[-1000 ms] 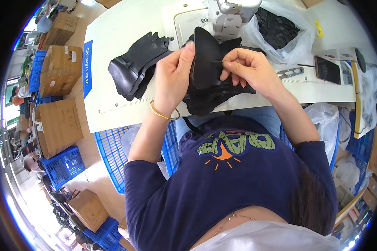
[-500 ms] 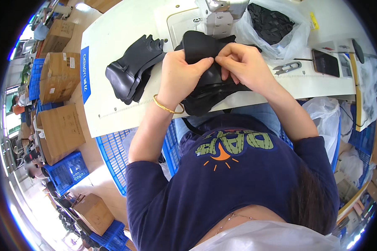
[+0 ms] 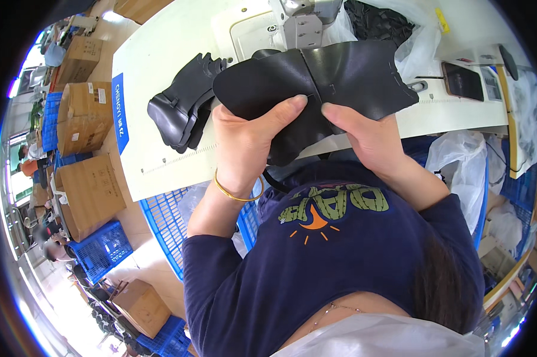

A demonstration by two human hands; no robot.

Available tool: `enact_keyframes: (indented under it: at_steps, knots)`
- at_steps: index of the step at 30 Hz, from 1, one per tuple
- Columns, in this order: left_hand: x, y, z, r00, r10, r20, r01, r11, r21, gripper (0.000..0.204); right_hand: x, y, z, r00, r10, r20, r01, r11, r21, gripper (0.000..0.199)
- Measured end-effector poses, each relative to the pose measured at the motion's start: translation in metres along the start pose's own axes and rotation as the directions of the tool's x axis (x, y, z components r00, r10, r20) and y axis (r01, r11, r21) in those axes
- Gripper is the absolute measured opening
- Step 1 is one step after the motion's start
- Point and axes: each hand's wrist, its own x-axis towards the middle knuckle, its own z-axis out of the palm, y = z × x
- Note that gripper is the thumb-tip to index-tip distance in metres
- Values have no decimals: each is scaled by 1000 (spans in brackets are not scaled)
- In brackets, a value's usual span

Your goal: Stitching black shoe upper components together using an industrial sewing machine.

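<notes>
Between both hands I hold a black leather-like shoe upper piece [image 3: 358, 68], spread wide with a seam running down its middle. My left hand [image 3: 253, 134] grips its left part, the thumb pressed on the surface just left of the seam. On the other side my right hand [image 3: 370, 134] grips it, the thumb close to the seam. The fingers of both hands are mostly hidden beneath the piece. More black material shows under it, toward my body. A stack of similar black pieces [image 3: 182, 110] lies on the table to the left.
A sewing machine head [image 3: 302, 30] stands behind the piece on the white table [image 3: 143, 53]. A plastic bag with black pieces [image 3: 378, 27], a phone [image 3: 462, 81] and partly covered thread snips [image 3: 420, 86] are to the right. Blue crates [image 3: 164, 220] stand below the table edge.
The black piece has been opened out flat and lifted toward me. My hands have moved from pinching close together at its edge to holding either side of the seam.
</notes>
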Motion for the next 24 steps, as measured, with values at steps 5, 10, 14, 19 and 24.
enact_keyframes:
  at_steps: [5, 10, 14, 19, 24]
  knots:
    - [1, -4, 4, 986, 169, -5, -166, 975, 147, 16, 0, 3, 9, 993, -116, -20, 116, 993, -18, 18]
    - [-3, 0, 11, 988, 60, -142, -65, 997, -34, 17, 3, 6, 13, 973, -228, -38, 228, 974, 13, 15]
    - [-4, -2, 6, 995, 93, 16, -94, 994, 52, 18, 1, 3, 14, 981, -187, -56, 187, 982, 2, 13]
    - [-2, -6, 6, 995, 97, -14, -96, 991, 95, 23, 0, 4, 12, 981, -195, -20, 194, 980, -34, 12]
    - [0, -4, 6, 997, 79, -28, -77, 995, 59, 22, 0, 3, 12, 974, -227, 1, 226, 967, -117, 12]
